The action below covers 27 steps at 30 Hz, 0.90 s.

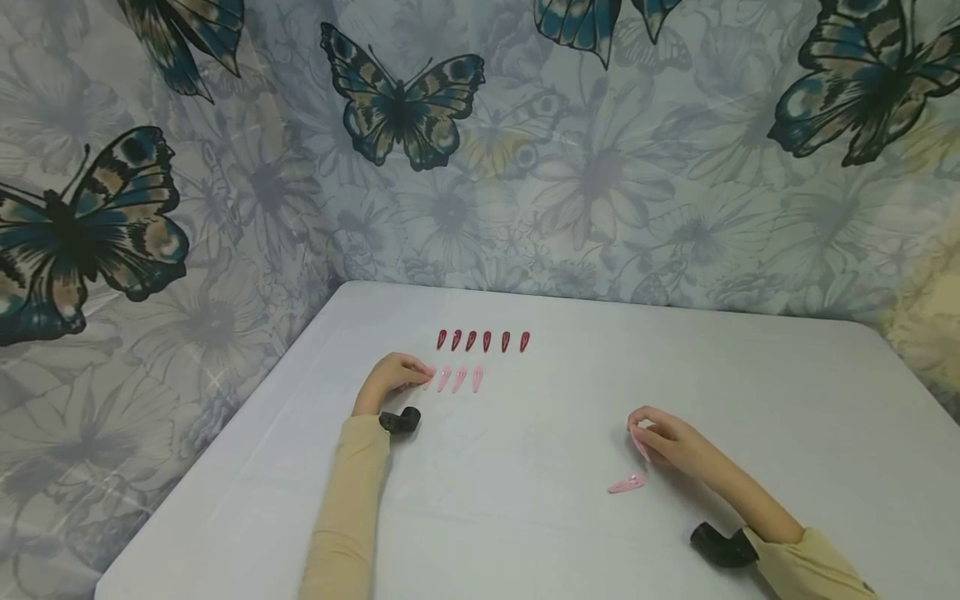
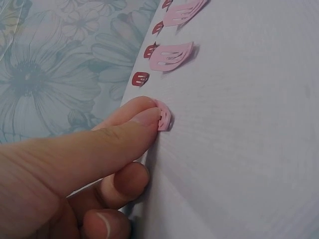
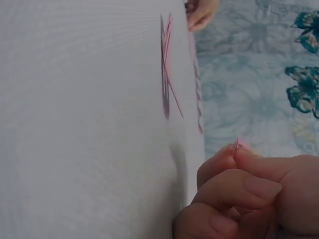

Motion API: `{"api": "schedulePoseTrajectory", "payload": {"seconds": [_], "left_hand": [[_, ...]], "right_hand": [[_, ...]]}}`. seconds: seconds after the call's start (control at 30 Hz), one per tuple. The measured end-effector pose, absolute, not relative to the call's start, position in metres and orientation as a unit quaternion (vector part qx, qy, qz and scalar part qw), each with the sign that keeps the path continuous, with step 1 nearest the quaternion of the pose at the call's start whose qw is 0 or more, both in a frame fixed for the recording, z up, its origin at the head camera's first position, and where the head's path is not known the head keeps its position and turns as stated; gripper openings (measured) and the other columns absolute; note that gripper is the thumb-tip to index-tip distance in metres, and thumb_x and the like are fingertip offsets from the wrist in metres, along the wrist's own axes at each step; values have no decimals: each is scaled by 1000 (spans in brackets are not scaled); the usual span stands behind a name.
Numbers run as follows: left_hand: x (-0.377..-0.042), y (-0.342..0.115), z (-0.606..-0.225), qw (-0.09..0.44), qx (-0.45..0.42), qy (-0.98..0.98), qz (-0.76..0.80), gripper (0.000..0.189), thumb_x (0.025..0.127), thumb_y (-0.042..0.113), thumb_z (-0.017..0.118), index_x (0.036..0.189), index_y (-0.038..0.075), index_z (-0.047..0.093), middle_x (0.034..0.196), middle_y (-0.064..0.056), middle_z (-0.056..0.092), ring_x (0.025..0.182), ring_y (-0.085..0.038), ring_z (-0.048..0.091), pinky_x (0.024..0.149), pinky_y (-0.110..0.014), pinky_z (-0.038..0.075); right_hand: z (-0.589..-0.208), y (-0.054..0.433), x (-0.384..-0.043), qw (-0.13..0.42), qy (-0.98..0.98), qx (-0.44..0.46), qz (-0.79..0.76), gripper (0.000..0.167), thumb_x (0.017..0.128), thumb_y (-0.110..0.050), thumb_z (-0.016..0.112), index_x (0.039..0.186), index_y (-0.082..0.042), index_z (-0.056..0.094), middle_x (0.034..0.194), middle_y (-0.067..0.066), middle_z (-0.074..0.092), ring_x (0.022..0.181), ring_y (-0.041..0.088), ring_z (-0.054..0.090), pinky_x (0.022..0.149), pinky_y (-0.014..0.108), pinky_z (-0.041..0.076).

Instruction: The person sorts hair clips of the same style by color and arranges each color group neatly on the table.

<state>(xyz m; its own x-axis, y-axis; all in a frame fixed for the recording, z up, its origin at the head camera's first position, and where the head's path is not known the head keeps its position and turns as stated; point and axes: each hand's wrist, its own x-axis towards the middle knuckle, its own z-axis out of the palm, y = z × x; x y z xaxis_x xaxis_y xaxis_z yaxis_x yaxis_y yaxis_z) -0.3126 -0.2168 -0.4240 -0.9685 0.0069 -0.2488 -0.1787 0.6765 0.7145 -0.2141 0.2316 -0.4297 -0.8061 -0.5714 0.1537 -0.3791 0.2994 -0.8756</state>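
At the left end of a row of pink snap hair clips, my left hand pinches a pink hair clip between thumb and forefinger, low at the tabletop. Farther right, my right hand holds another pink hair clip by one end, raised above the table and pointing down; in the right wrist view only a small bit of it shows at the fingertips. A loose pink hair clip lies just below that hand on the table. Behind the pink row runs a row of several red hair clips.
The white-covered table meets a butterfly-patterned backdrop at its back and left. Black wrist cameras, one on the left wrist and one on the right, stick out above the tabletop.
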Motion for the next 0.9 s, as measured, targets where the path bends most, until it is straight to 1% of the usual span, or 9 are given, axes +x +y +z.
{"api": "schedulePoseTrajectory", "payload": {"seconds": [0.07,0.13,0.23,0.33,0.47,0.63,0.7,0.77,0.9], "left_hand": [[-312,-216,-424,116,-45,908,401,24,85,20,75,102,3,75,56,10,48,52,-8,38,52,-21,35],[-312,-216,-424,117,-45,905,407,23,85,19,75,102,3,75,56,9,47,52,-8,39,53,-21,35],[-311,-216,-425,118,-41,903,410,23,86,19,74,102,3,75,56,9,47,52,-8,39,53,-21,36],[-311,-216,-425,119,-39,904,409,22,86,19,74,102,4,75,57,10,48,53,-8,39,54,-21,36],[-311,-218,-425,112,-42,906,406,22,86,19,73,102,4,75,58,10,48,54,-8,40,54,-21,36],[-310,-217,-426,117,-41,906,405,23,86,18,73,103,2,74,56,9,47,53,-8,40,54,-21,36],[-309,-217,-426,120,-42,905,405,23,86,18,73,103,2,74,56,9,47,53,-8,40,54,-21,36],[-308,-216,-426,119,-44,906,404,22,86,18,73,102,3,74,56,9,47,53,-8,40,54,-22,37],[-308,-214,-425,114,-45,908,401,22,86,19,74,101,3,74,55,9,46,52,-8,39,54,-22,37]], "right_hand": [[-428,231,-214,105,814,-282,-498,8,103,-6,43,103,-5,51,57,9,39,45,3,29,39,22,26],[-426,229,-213,117,832,-258,-476,11,104,-10,44,103,-1,50,57,2,39,47,1,30,42,20,27],[-422,224,-213,126,867,-223,-427,13,103,-13,47,103,-1,52,59,-6,39,49,1,32,46,19,30],[-420,217,-217,122,894,-208,-378,10,101,-13,50,102,-4,55,59,-7,38,51,3,33,49,19,31],[-416,210,-229,123,906,-211,-346,5,99,-9,52,99,-6,56,58,-7,42,53,5,34,51,20,31],[-410,204,-247,145,910,-208,-328,9,99,-7,51,92,-8,55,57,-7,46,53,7,34,51,20,30],[-408,201,-252,143,912,-204,-327,10,99,-6,50,90,-7,55,58,-6,49,54,8,36,52,20,31],[-405,196,-255,135,913,-197,-331,9,98,-5,49,92,-5,55,59,-4,52,55,9,37,53,21,31],[-400,183,-261,108,920,-180,-332,9,98,-4,47,96,-1,55,58,-1,51,56,11,36,55,24,32]]}}
